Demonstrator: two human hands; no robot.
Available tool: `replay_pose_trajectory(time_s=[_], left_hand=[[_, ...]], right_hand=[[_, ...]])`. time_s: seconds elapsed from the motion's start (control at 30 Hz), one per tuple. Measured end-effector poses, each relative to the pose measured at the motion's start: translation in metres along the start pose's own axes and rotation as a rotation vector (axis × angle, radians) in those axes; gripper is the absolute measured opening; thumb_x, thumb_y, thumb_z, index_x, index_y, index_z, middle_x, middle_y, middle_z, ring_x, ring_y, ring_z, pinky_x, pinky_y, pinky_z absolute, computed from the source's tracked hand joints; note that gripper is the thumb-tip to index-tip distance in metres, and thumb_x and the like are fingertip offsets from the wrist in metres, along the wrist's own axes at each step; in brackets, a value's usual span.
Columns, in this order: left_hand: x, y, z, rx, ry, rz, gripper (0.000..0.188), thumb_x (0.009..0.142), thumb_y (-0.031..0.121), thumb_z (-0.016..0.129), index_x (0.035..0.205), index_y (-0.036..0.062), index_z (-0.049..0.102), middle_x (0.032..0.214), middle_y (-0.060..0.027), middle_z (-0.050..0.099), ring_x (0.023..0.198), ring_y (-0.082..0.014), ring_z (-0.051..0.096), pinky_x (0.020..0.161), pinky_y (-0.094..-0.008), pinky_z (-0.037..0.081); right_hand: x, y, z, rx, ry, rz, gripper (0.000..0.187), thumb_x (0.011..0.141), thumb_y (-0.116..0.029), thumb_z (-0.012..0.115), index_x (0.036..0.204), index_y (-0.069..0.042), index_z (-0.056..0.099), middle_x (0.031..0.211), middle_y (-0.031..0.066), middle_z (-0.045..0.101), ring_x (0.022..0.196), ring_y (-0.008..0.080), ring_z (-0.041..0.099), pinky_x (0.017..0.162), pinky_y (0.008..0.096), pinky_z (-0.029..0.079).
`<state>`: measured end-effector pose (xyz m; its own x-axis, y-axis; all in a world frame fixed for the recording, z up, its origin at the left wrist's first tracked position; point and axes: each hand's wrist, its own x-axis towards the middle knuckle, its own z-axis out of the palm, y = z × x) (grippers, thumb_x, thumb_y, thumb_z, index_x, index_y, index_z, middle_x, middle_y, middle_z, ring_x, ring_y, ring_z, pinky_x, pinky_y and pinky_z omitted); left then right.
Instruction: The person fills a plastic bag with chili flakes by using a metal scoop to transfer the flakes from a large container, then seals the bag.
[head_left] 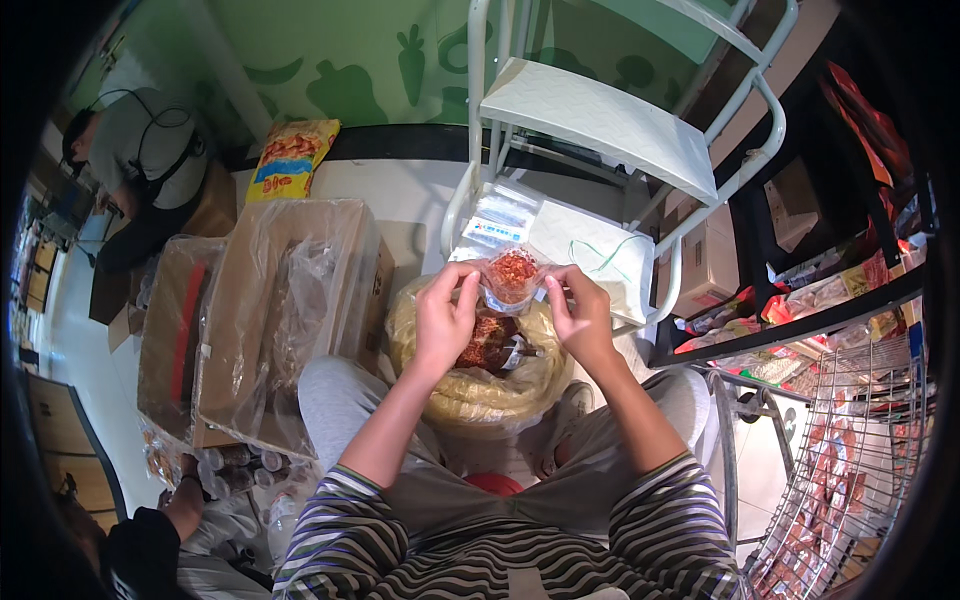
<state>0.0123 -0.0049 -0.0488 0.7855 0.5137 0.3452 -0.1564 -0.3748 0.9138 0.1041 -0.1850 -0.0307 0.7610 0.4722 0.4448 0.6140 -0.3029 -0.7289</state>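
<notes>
Between my two hands hangs a small clear plastic bag (513, 277) holding red chili flakes. My left hand (446, 310) pinches its left top edge, and my right hand (580, 311) pinches the right one. Just below is a large sack (545, 385) with a yellowish plastic liner rolled outward, standing between my knees. Dark red chili flakes (482, 345) lie inside it, along with a partly hidden item that I cannot make out. Beyond the bag, a stack of flat clear bags (503, 215) rests on the lower step of a white step ladder (600, 115).
To the left stand open cardboard boxes (235, 300) with plastic liners, and a yellow packet (292, 160) lies behind them. A person (150, 150) sits at far left; another person's arm (185, 505) reaches among jars (235, 470). A wire cart (845, 450) and shelves of packets (830, 290) flank my right.
</notes>
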Motion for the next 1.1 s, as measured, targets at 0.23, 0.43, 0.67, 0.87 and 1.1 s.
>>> replay_pose_trajectory(time_s=[0.23,0.43,0.67,0.87,1.1], left_hand=[[-0.006,-0.002,0.001,-0.037,-0.045,-0.069,0.012,0.101,0.008,0.057,0.101,-0.0019,0.064,0.088,-0.0029,0.068,0.078,-0.0047,0.062,0.067,-0.0233,0.054],[-0.008,-0.002,0.003,-0.11,-0.042,-0.056,0.009,0.097,0.006,0.063,0.096,-0.0029,0.064,0.071,-0.0021,0.063,0.064,-0.0044,0.055,0.055,-0.023,0.043],[-0.009,0.005,0.005,-0.022,-0.039,0.045,0.008,0.095,0.005,0.065,0.096,-0.0031,0.066,0.072,-0.0044,0.065,0.064,-0.0057,0.057,0.056,-0.0239,0.044],[-0.013,0.011,0.012,0.027,-0.059,0.041,0.01,0.099,0.004,0.06,0.099,-0.003,0.067,0.08,-0.0014,0.065,0.073,-0.0029,0.056,0.063,-0.0202,0.046],[-0.007,0.012,0.006,0.079,-0.035,0.082,0.01,0.096,0.007,0.062,0.098,0.0001,0.069,0.08,-0.0071,0.07,0.063,-0.0104,0.061,0.052,-0.0239,0.046]], right_hand=[[-0.003,0.0,0.001,0.214,0.031,0.007,0.005,0.095,-0.006,0.061,0.096,-0.001,0.062,0.081,0.0194,0.067,0.067,0.0328,0.067,0.06,0.0375,0.05],[-0.007,0.005,-0.011,0.055,-0.062,0.01,0.006,0.094,-0.006,0.062,0.096,-0.001,0.063,0.074,0.0181,0.065,0.062,0.0326,0.065,0.058,0.0369,0.05],[-0.01,0.004,-0.012,-0.1,0.045,-0.173,0.004,0.092,-0.005,0.065,0.092,-0.002,0.068,0.074,0.0168,0.066,0.059,0.029,0.065,0.057,0.0364,0.05],[-0.007,-0.002,-0.006,-0.066,0.114,-0.181,0.004,0.088,0.0,0.066,0.091,0.0,0.069,0.076,0.0178,0.067,0.059,0.0308,0.064,0.056,0.037,0.051],[-0.002,-0.001,-0.009,-0.115,0.117,-0.2,0.004,0.085,0.004,0.067,0.088,0.004,0.069,0.079,0.0192,0.069,0.065,0.0327,0.067,0.059,0.0363,0.054]])
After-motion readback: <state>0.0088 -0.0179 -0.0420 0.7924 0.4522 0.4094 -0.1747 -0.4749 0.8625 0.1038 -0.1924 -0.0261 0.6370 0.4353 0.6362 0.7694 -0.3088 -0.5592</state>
